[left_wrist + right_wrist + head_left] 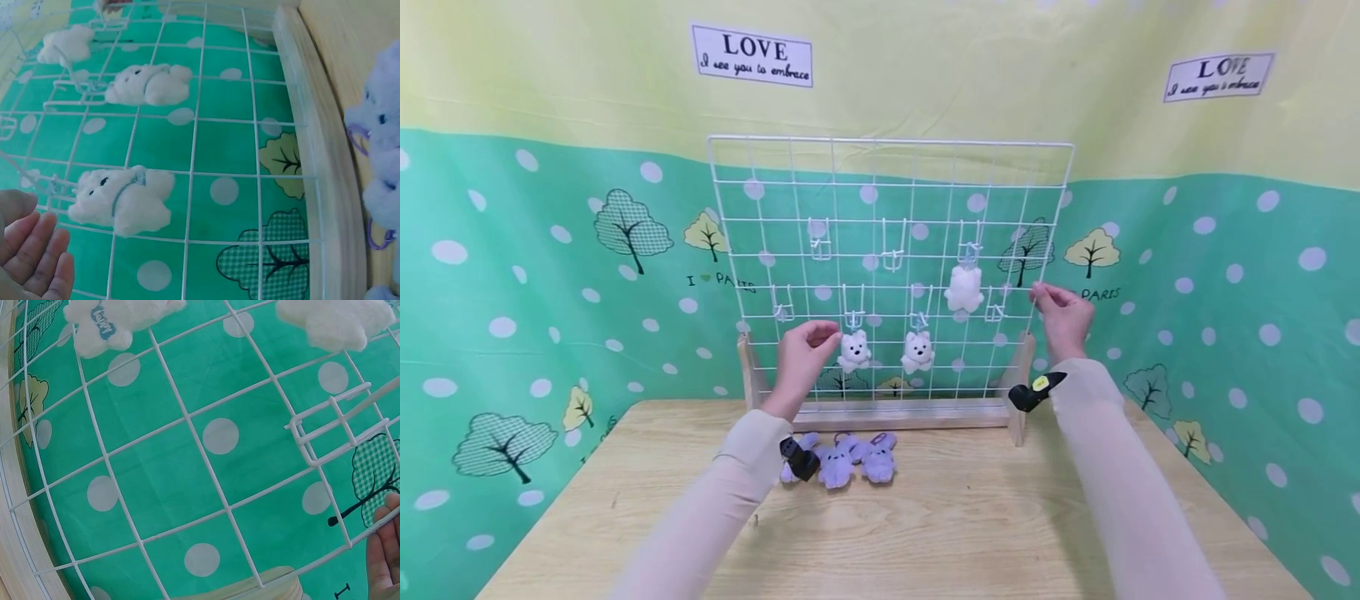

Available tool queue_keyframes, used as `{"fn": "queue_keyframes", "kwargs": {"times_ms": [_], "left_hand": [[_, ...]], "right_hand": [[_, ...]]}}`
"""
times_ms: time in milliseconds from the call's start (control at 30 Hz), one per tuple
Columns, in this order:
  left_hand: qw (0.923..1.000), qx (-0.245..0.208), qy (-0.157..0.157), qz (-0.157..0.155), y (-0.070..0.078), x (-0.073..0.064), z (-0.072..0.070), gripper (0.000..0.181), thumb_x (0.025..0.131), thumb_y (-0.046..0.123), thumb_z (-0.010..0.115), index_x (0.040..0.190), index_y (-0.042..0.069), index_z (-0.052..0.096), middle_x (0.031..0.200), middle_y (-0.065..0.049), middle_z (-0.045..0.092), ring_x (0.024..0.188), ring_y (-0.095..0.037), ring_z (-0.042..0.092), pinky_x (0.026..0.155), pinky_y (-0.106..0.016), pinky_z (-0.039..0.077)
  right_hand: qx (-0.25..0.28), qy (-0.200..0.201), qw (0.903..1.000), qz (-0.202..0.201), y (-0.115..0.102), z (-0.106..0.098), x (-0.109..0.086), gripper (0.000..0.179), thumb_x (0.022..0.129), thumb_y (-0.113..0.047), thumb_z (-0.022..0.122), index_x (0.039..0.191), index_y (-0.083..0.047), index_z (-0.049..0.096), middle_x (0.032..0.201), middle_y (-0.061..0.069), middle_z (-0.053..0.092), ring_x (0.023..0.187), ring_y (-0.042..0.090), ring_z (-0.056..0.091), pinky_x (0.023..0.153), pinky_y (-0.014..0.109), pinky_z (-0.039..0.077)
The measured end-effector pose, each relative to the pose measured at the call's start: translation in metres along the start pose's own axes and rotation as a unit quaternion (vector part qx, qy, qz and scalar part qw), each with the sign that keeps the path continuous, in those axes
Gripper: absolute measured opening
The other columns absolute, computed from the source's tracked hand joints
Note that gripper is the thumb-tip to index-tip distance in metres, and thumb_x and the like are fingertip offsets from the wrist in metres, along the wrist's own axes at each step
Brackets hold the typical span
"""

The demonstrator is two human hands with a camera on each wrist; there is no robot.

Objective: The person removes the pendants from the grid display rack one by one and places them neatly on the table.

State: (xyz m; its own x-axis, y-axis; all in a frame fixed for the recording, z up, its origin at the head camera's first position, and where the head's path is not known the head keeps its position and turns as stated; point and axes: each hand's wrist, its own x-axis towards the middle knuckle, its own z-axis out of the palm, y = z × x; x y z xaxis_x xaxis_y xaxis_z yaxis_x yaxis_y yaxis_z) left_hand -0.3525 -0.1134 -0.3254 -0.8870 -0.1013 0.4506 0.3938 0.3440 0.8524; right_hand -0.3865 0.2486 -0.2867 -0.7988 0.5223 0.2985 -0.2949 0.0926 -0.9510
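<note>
My left hand is beside the left white bear plush charm, its fingers loosely bent and holding nothing. In the left wrist view its fingertips are near the hook that carries this charm. My right hand pinches the right edge of the white wire grid rack; in the right wrist view its fingers lie behind the edge wire, the thumb out of sight. A second bear charm hangs to the right, and a third white charm hangs higher, its back turned forward.
Several lilac plush charms lie on the wooden table before the rack, partly hidden by the left wrist. Bare hooks hang on the grid. Its wooden base stands near a green dotted curtain.
</note>
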Motion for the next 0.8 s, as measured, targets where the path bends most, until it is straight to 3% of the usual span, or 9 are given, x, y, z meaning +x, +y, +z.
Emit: {"fn": "queue_keyframes", "kwargs": {"times_ms": [133, 433, 633, 800], "left_hand": [[0.9997, -0.011, 0.017, -0.011, 0.003, 0.006, 0.010, 0.021, 0.089, 0.015, 0.066, 0.106, 0.003, 0.068, 0.102, -0.011, 0.069, 0.091, -0.020, 0.064, 0.079, -0.030, 0.052], [0.9984, -0.020, 0.051, -0.017, 0.008, 0.012, 0.028, 0.017, 0.087, 0.010, 0.067, 0.102, 0.003, 0.069, 0.097, -0.013, 0.070, 0.088, -0.021, 0.065, 0.078, -0.030, 0.053], [0.9968, -0.038, 0.052, -0.047, 0.005, 0.015, 0.031, 0.016, 0.086, 0.011, 0.068, 0.100, 0.003, 0.070, 0.097, -0.013, 0.070, 0.088, -0.020, 0.064, 0.076, -0.027, 0.052], [0.9963, -0.053, 0.041, -0.054, 0.003, 0.014, 0.029, 0.015, 0.088, 0.012, 0.067, 0.100, 0.004, 0.070, 0.098, -0.011, 0.069, 0.087, -0.017, 0.062, 0.073, -0.022, 0.050]], "right_hand": [[-0.022, -0.006, 0.9997, 0.005, -0.002, 0.000, -0.001, 0.040, 0.081, -0.042, 0.069, 0.110, -0.014, 0.069, 0.102, -0.002, 0.070, 0.097, 0.009, 0.064, 0.098, 0.028, 0.044], [-0.003, -0.005, 1.0000, 0.001, -0.002, -0.001, -0.001, 0.035, 0.082, -0.036, 0.070, 0.108, -0.012, 0.070, 0.097, -0.003, 0.070, 0.094, 0.009, 0.065, 0.096, 0.028, 0.046], [-0.012, -0.009, 0.9998, -0.009, -0.002, -0.001, -0.001, 0.037, 0.083, -0.036, 0.069, 0.110, -0.010, 0.069, 0.092, -0.007, 0.071, 0.091, 0.008, 0.065, 0.099, 0.032, 0.044], [-0.008, -0.006, 0.9999, -0.009, -0.002, -0.002, -0.001, 0.039, 0.081, -0.038, 0.070, 0.109, -0.010, 0.070, 0.090, -0.008, 0.071, 0.088, 0.006, 0.065, 0.099, 0.033, 0.044]]}}
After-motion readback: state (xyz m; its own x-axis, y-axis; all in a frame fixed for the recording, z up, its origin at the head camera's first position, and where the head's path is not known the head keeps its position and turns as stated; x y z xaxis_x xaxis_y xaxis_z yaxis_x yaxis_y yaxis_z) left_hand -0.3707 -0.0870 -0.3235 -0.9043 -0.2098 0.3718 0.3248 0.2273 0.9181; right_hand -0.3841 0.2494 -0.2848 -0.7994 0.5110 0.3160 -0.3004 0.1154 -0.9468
